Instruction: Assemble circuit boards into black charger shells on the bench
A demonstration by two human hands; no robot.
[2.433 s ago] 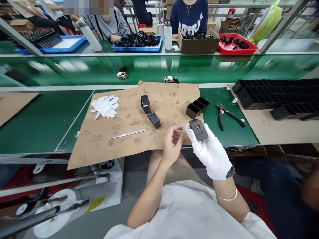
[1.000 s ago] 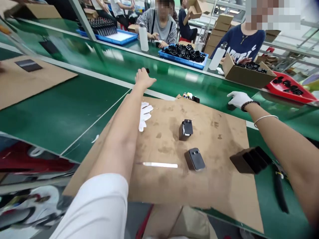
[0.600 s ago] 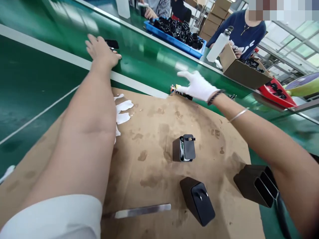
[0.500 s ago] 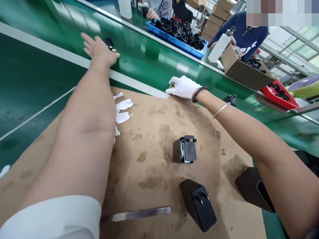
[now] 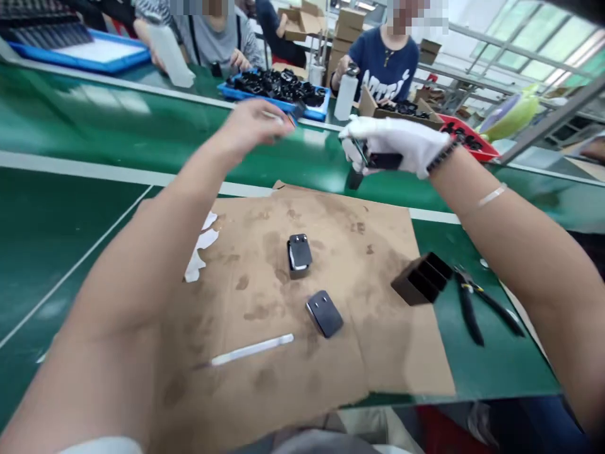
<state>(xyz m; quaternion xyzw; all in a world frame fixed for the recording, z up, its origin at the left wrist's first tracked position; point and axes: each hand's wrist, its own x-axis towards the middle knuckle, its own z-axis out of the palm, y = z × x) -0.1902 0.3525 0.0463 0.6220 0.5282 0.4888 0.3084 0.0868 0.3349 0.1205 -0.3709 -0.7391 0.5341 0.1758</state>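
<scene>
My bare left hand (image 5: pixel 259 129) is raised over the green belt, its fingers pinched on a small dark piece with an orange spot (image 5: pixel 296 113). To its right, my right hand (image 5: pixel 392 144) in a white glove is closed round a circuit board (image 5: pixel 360 151); a black part (image 5: pixel 385 161) shows beneath the palm. Just below the glove is a black plug piece (image 5: pixel 354 179); I cannot tell whether it is held. On the cardboard sheet (image 5: pixel 283 384) stand a black plug adapter (image 5: pixel 299 255) with its pronged cover slightly apart, and another black adapter (image 5: pixel 325 313).
Black open housings (image 5: pixel 422 279) and cutting pliers (image 5: pixel 472 302) lie at the right. A flat metal strip (image 5: pixel 253 349) and white paper scraps (image 5: pixel 201 246) are on the cardboard. Across the belt (image 5: pixel 118 126), co-workers sit behind a blue tray (image 5: pixel 321 113) of black parts.
My view has lifted and turned right. My left hand has gone from spread fingers to a pinch. My right hand has risen off the cardboard's far edge, now with a circuit board.
</scene>
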